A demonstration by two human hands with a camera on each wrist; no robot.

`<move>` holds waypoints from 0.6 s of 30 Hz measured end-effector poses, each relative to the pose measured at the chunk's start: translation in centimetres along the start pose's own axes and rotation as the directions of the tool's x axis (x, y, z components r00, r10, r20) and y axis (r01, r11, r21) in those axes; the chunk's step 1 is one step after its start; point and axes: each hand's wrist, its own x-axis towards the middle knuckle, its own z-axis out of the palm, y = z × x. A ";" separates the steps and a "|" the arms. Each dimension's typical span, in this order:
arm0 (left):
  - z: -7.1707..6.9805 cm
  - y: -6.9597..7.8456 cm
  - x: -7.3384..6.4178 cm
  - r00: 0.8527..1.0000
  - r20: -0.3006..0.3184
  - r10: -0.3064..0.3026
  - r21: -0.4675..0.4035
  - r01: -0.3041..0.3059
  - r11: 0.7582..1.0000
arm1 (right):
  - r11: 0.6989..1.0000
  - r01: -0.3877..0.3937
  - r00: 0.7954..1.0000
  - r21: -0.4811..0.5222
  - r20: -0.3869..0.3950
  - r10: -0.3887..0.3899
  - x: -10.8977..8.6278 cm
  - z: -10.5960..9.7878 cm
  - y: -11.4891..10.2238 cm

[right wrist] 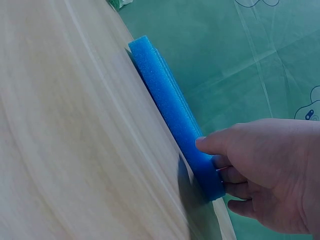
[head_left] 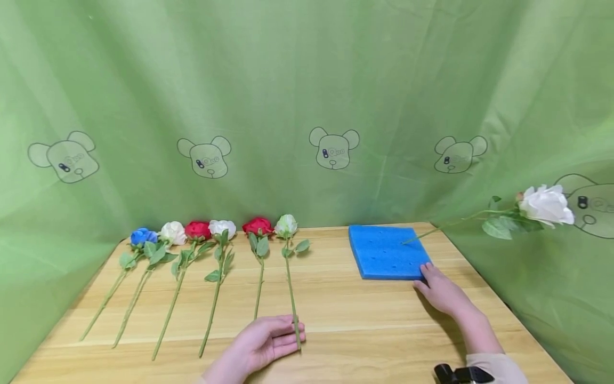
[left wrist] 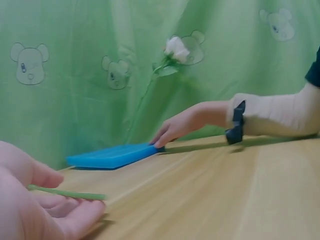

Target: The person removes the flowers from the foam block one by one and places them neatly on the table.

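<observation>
My left hand (head_left: 271, 341) holds the lower stem of a pale green-white rose (head_left: 286, 226); the stem (left wrist: 75, 194) lies across the fingers, with the thumb above it. This rose's bloom rests at the table's back edge. My right hand (head_left: 441, 290) grips the near right corner of a blue foam block (head_left: 384, 261). In the right wrist view the thumb presses one side of the foam (right wrist: 170, 110), and the fingers lie beyond the corner. A white rose (head_left: 547, 205) stands stuck in the foam, leaning far to the right.
Left of the held stem lie a red rose (head_left: 259, 225), a white rose (head_left: 222, 228), another red rose (head_left: 198, 230), a pale pink rose (head_left: 173, 233) and a blue rose (head_left: 143, 237). Small holes dot the foam top. A green curtain (head_left: 307, 80) hangs behind the wooden table (head_left: 355, 330).
</observation>
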 end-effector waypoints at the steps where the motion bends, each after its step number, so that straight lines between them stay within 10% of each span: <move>1: -0.2 0.2 0.0 1.000 0.007 0.002 0.023 -0.002 1.000 | 1.000 -0.001 1.000 0.001 0.000 0.001 0.0 0.0 0.0; 18: -1.6 2.3 -0.5 1.000 0.025 -0.019 0.423 0.006 0.906 | 1.000 -0.007 1.000 -0.005 0.002 0.008 0.0 0.0 -0.1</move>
